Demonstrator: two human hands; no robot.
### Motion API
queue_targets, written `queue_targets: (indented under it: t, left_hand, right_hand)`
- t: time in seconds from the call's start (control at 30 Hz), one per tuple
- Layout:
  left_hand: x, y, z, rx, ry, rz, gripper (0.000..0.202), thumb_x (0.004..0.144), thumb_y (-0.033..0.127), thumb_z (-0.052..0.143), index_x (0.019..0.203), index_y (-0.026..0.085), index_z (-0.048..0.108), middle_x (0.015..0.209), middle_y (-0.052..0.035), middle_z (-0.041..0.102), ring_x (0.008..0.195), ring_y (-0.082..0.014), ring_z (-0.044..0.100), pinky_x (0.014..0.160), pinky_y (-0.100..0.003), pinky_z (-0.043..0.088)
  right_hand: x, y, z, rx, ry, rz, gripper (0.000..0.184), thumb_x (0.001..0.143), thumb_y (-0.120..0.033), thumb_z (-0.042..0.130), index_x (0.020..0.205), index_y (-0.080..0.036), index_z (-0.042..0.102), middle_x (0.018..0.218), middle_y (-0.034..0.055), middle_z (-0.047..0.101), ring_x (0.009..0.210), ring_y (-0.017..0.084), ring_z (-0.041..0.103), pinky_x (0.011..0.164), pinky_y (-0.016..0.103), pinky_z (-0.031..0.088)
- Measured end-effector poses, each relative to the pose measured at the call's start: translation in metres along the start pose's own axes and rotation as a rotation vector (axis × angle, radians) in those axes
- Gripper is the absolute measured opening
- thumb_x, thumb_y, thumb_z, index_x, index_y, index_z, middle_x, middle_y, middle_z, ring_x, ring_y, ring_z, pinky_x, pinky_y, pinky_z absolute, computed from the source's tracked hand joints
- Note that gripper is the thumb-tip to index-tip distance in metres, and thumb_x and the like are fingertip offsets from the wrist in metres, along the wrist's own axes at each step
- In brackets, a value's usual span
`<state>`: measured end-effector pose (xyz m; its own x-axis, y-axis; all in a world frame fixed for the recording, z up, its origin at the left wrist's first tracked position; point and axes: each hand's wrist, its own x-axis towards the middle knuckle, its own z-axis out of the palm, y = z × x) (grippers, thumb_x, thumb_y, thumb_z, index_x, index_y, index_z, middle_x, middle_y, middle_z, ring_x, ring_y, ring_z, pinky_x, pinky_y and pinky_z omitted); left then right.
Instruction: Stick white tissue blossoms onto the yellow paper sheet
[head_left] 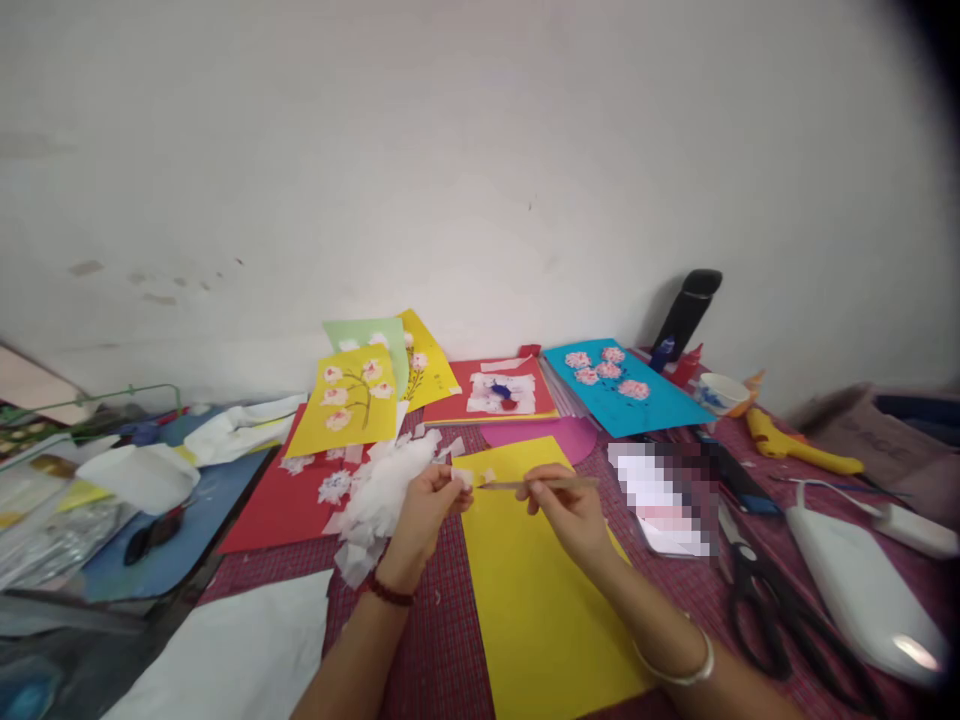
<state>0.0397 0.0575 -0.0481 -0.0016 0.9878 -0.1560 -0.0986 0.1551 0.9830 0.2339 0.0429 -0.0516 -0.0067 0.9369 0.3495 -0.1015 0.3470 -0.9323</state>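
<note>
My left hand point(427, 510) is closed in a pinch on a small scrap of white tissue paper point(463, 477), held above the top of a yellow sheet point(540, 600). My right hand point(570, 510) is closed on a thin brush or stick point(525, 485), and its tip points left at the scrap. A heap of white tissue pieces point(379, 495) lies just left of my left hand. A dark bead bracelet sits on my left wrist and a silver bangle on the right.
Finished flower cards lie at the back: yellow point(349, 400), red point(502, 392) and blue point(622, 385). A red sheet point(277, 510), black scissors point(757, 590), a white device point(862, 590), a yellow glue gun point(795, 445), a white cup point(724, 392) and a black bottle point(686, 310) surround the yellow sheet.
</note>
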Motion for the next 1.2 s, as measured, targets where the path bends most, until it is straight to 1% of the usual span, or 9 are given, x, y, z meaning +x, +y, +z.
queue_targets:
  t: [0.1, 0.2, 0.47, 0.6, 0.73, 0.87, 1.0, 1.13, 1.2]
  left_hand:
    - [0.0, -0.006, 0.011, -0.089, -0.001, -0.052, 0.021, 0.065, 0.028, 0.065, 0.078, 0.012, 0.058, 0.068, -0.0029, 0.063, 0.06, -0.0112, 0.059, 0.062, -0.024, 0.048]
    - [-0.005, -0.01, 0.01, -0.114, 0.011, -0.073, 0.021, 0.063, 0.026, 0.067, 0.076, 0.012, 0.061, 0.068, -0.0031, 0.064, 0.061, -0.0111, 0.06, 0.061, -0.022, 0.048]
    - [-0.012, -0.012, 0.011, -0.136, -0.006, -0.062, 0.021, 0.061, 0.026, 0.07, 0.075, 0.012, 0.062, 0.066, -0.0039, 0.065, 0.059, -0.0115, 0.06, 0.059, -0.023, 0.048]
    - [-0.012, -0.011, 0.008, -0.249, -0.048, -0.055, 0.026, 0.068, 0.035, 0.066, 0.079, 0.012, 0.063, 0.069, -0.0056, 0.067, 0.061, -0.0135, 0.062, 0.06, -0.024, 0.049]
    - [-0.013, -0.007, 0.004, -0.382, -0.089, -0.082, 0.026, 0.071, 0.037, 0.064, 0.077, 0.012, 0.061, 0.067, -0.005, 0.067, 0.061, -0.0128, 0.063, 0.058, -0.022, 0.048]
    - [-0.014, -0.006, 0.003, -0.384, -0.139, -0.1, 0.021, 0.067, 0.027, 0.07, 0.08, 0.013, 0.06, 0.068, -0.0025, 0.066, 0.062, -0.0094, 0.061, 0.058, -0.018, 0.047]
    - [-0.014, -0.006, 0.004, -0.374, -0.137, -0.105, 0.022, 0.063, 0.025, 0.073, 0.076, 0.013, 0.058, 0.067, -0.0017, 0.066, 0.06, -0.0083, 0.06, 0.057, -0.017, 0.047]
    - [-0.015, -0.008, 0.004, -0.356, -0.155, -0.09, 0.021, 0.065, 0.024, 0.072, 0.076, 0.013, 0.059, 0.066, -0.002, 0.066, 0.058, -0.0078, 0.06, 0.055, -0.017, 0.046]
    - [-0.015, -0.009, 0.006, -0.322, -0.17, -0.077, 0.019, 0.066, 0.024, 0.07, 0.078, 0.013, 0.059, 0.066, -0.002, 0.066, 0.058, -0.0084, 0.06, 0.055, -0.018, 0.046]
  right_hand:
    - [-0.003, -0.001, 0.003, -0.122, -0.054, -0.053, 0.012, 0.082, -0.027, 0.054, 0.085, -0.02, 0.063, 0.072, 0.0035, 0.064, 0.056, 0.013, 0.056, 0.052, 0.026, 0.046]
    - [-0.004, -0.001, 0.006, -0.193, -0.089, -0.085, 0.013, 0.083, -0.025, 0.053, 0.084, -0.02, 0.064, 0.072, 0.0035, 0.064, 0.059, 0.014, 0.057, 0.053, 0.026, 0.046]
    - [-0.004, 0.002, 0.01, -0.219, -0.136, -0.103, 0.013, 0.083, -0.024, 0.051, 0.085, -0.02, 0.064, 0.073, 0.0039, 0.064, 0.064, 0.015, 0.058, 0.056, 0.027, 0.047]
    - [-0.004, 0.002, 0.01, -0.216, -0.132, -0.092, 0.013, 0.083, -0.025, 0.052, 0.086, -0.02, 0.064, 0.073, 0.0036, 0.063, 0.061, 0.014, 0.057, 0.056, 0.027, 0.047]
    - [-0.004, 0.004, 0.01, -0.092, -0.112, -0.036, 0.013, 0.084, -0.028, 0.052, 0.089, -0.022, 0.063, 0.075, 0.0026, 0.063, 0.057, 0.012, 0.055, 0.054, 0.026, 0.047]
    - [-0.001, 0.004, 0.007, 0.048, -0.105, 0.058, 0.014, 0.082, -0.032, 0.055, 0.088, -0.022, 0.063, 0.071, 0.0019, 0.063, 0.057, 0.012, 0.057, 0.054, 0.027, 0.048]
    - [0.0, 0.003, 0.007, 0.129, -0.133, 0.144, 0.018, 0.076, -0.036, 0.062, 0.085, -0.02, 0.06, 0.071, 0.0024, 0.065, 0.057, 0.014, 0.06, 0.056, 0.029, 0.05]
    - [0.0, 0.001, 0.009, 0.122, -0.108, 0.187, 0.02, 0.074, -0.037, 0.064, 0.079, -0.018, 0.06, 0.07, 0.0039, 0.067, 0.054, 0.014, 0.062, 0.053, 0.029, 0.051]
    - [0.0, 0.001, 0.01, 0.073, -0.068, 0.17, 0.02, 0.073, -0.037, 0.064, 0.074, -0.018, 0.061, 0.067, 0.0033, 0.066, 0.05, 0.013, 0.059, 0.049, 0.027, 0.049]
